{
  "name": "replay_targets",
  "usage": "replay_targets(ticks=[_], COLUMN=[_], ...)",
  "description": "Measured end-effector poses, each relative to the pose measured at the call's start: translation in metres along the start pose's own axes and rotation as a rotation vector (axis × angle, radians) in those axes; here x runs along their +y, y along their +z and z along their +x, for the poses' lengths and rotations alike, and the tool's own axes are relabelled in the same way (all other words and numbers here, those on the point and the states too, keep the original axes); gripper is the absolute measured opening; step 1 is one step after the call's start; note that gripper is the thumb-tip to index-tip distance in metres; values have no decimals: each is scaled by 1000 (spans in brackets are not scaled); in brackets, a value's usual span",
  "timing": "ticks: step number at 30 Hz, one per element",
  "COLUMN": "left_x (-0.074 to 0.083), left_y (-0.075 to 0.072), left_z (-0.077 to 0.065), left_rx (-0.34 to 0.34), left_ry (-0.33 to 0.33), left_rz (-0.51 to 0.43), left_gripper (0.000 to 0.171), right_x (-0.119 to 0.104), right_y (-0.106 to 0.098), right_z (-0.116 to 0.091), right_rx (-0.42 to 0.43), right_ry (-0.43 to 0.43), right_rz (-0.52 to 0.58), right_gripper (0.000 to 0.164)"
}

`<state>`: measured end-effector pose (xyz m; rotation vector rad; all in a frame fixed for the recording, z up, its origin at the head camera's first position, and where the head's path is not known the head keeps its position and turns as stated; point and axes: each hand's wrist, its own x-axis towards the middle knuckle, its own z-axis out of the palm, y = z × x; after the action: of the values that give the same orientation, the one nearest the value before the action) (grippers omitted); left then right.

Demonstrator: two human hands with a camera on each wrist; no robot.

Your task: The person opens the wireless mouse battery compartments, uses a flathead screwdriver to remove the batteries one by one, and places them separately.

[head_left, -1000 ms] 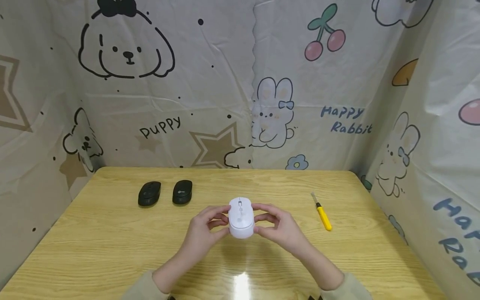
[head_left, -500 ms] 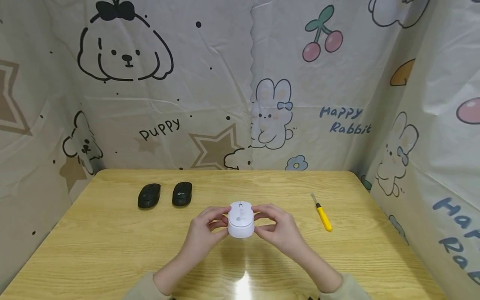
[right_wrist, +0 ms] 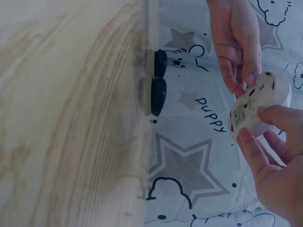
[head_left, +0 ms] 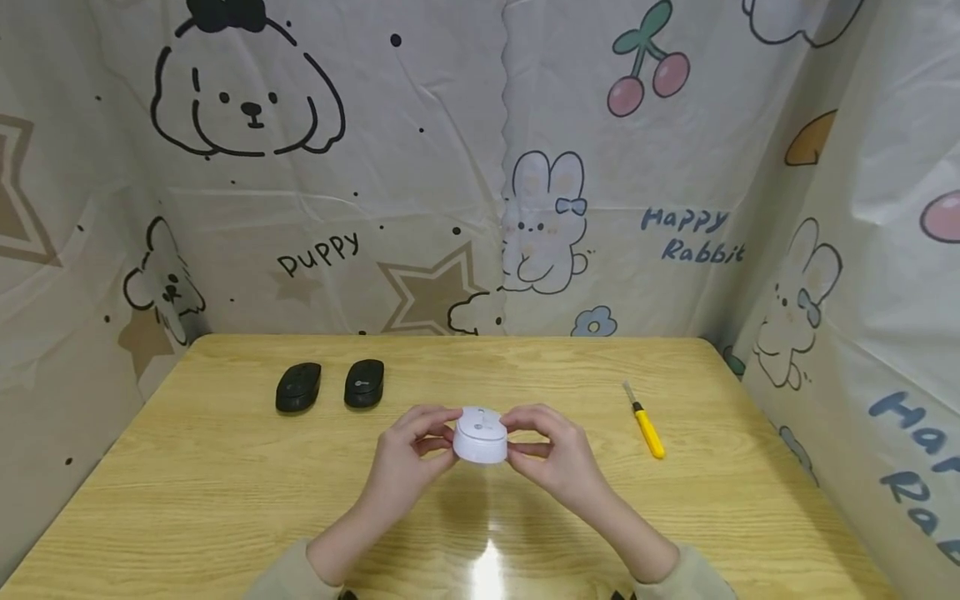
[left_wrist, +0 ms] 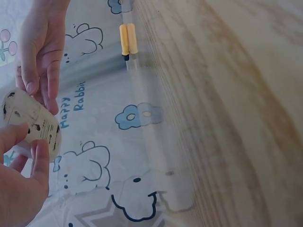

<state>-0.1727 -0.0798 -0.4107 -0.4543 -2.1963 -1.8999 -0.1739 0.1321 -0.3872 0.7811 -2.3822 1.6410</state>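
Observation:
Between both hands a white computer mouse [head_left: 481,437] is held above the table, its rear end facing me and its front tilted away. My left hand [head_left: 410,454] pinches its left side with fingers and thumb. On the opposite side my right hand [head_left: 553,448] pinches it the same way. The underside of the mouse [left_wrist: 35,120], with dark marks and a printed label, shows in the left wrist view. Seen from the right wrist, the mouse [right_wrist: 260,101] also shows its marked underside between the two hands.
Two black mice, one at the left [head_left: 298,387] and one beside it [head_left: 364,384], lie on the wooden table [head_left: 225,500] toward the back. A screwdriver with a yellow handle [head_left: 648,432] lies on the right. Patterned cloth [head_left: 420,167] hangs behind and along both sides.
The white mouse has tipped so that its front drops from sight and more of its rear edge faces me. Both hands keep their hold on it and stay almost in place.

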Motion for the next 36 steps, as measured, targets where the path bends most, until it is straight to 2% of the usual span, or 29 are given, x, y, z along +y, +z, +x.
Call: replay_targets(ticks=[2,6,10,13,17,21,25,36], left_x=[0,-4,-3,-3,-2,-2,0,6], left_y=[0,-1,-1,0,1,1,1,1], left_z=[0,2,3,4,5,4,4,5], left_rx=[8,16,17,17,16,18,15,-1], left_ry=[1,22,10,-3,-7,9,7,-115], left_rz=[5,13,31,39,39,33,38,118], left_gripper=[37,35,34,32,30,27,23,23], right_x=[-10,-12,-14,-12,2,18,22,22], right_y=[0,1,1,1,2,2,1,-1], right_z=[0,1,1,2,3,3,3,4], right_rx=[4,17,36,51,68,76,75,54], right_ry=[-23,-57,-96,-120,-127,-108,-91,29], right_rz=[-10,-36,-67,-80,-85,-92,-86,25], right_gripper=[31,31,30,30,31,31,27,20])
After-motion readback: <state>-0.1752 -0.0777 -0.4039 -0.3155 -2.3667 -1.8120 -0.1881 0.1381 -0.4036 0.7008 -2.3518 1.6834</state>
